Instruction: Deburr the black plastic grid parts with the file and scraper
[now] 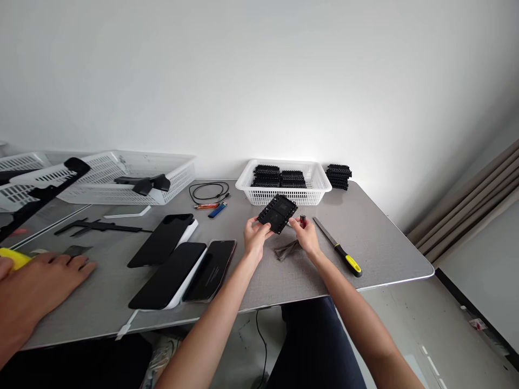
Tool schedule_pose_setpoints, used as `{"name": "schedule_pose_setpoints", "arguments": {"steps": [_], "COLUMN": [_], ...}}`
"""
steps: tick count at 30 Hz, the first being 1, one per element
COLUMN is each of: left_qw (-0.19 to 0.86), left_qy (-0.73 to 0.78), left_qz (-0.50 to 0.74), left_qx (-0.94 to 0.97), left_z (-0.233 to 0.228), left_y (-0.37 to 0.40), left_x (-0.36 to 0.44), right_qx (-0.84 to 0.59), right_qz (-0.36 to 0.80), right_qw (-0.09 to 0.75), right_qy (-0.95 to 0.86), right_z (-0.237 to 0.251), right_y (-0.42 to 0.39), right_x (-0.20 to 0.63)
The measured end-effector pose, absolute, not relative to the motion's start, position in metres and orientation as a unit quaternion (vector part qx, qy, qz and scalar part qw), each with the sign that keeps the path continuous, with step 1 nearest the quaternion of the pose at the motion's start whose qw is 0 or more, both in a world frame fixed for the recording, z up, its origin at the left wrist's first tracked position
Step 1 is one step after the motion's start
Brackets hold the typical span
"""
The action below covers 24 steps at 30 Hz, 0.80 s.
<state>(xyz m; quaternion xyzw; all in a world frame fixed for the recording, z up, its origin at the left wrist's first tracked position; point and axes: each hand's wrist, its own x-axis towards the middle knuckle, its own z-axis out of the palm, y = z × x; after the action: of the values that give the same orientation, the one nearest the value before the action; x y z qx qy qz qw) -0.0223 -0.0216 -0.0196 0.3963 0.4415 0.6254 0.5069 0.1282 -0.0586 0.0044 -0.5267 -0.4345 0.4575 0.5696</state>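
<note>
Black plastic part (278, 213): a flat rectangular piece, held tilted above the grey table (377, 243), just right of frame centre and in front of the small white basket (284, 183).
Left hand (255, 237): closed on the part's lower left edge, thumb on top.
Right hand (307, 237): fingers curled around a small red object (303, 220), which is held against the part's right edge; what the object is cannot be told.
Under the hands: a small heap of dark shavings (287, 250) is seen on the table.
Right of the hands: a file with a yellow-and-black handle (337, 246) is laid diagonally, apart from the right hand.
Basket contents: stacks of black parts (279, 177) are seen inside; one more stack (338, 176) is placed just right of the basket.
Centre left: three dark slabs (178, 262) are laid side by side; an orange lighter (206, 206), a blue lighter (218, 210) and a coiled black cable (208, 190) are seen behind them.
Lower left edge: another person's hand (40, 281) is rested flat on the table.
</note>
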Motion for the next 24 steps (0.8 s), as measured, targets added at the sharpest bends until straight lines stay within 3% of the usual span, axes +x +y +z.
{"name": "schedule_pose_setpoints", "arguments": {"steps": [9,19,24], "left_qw": [0.527,0.445,0.426], "left_qy": [0.398,0.405,0.401], "left_qz": [0.548,0.537,0.552], "left_qx": [0.513,0.591,0.594], "left_z": [-0.012,-0.011,-0.016], "left_y": [-0.033,-0.034,-0.03], "left_x": [-0.011,-0.015,-0.018], "right_qx": [-0.556,-0.629,-0.604], "right_qz": [0.347,0.257,0.21], "right_qw": [0.589,0.567,0.619], "right_qy": [-0.472,-0.465,-0.456], "right_z": [-0.002,0.008,0.011], "right_y": [-0.054,-0.063,-0.068], "right_x": [0.128,0.133,0.131]}}
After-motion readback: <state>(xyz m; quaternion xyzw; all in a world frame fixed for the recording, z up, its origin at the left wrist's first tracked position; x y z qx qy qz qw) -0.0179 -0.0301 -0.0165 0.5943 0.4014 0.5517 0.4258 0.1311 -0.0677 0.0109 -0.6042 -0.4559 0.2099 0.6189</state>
